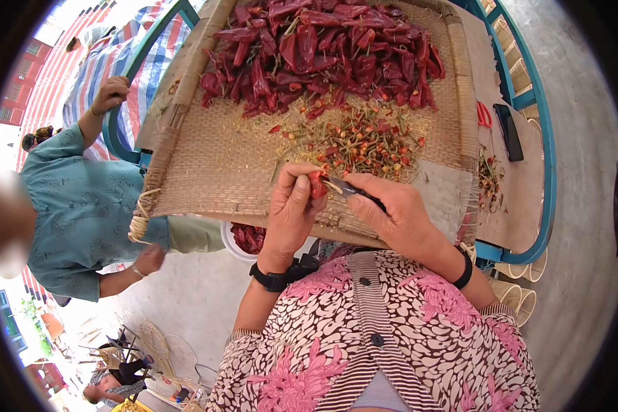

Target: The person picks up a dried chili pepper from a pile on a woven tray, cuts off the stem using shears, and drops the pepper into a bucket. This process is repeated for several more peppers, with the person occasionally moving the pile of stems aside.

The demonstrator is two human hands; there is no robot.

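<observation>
My left hand pinches a dried red chili pepper above the near part of a woven tray. My right hand is closed on a small dark cutting tool, its tip close to the pepper's pale stem. Whether the tool is a knife or scissors cannot be told, as my fingers cover part of it. Just beyond my hands lies a loose pile of stems and pepper tops. A large heap of dried red chili peppers covers the tray's far side.
Below the tray's near left edge stands a white bucket holding red pepper pieces. Red-handled scissors and a black phone lie right of the tray, inside a teal metal frame. A person in a teal shirt stands at left, one hand gripping the frame.
</observation>
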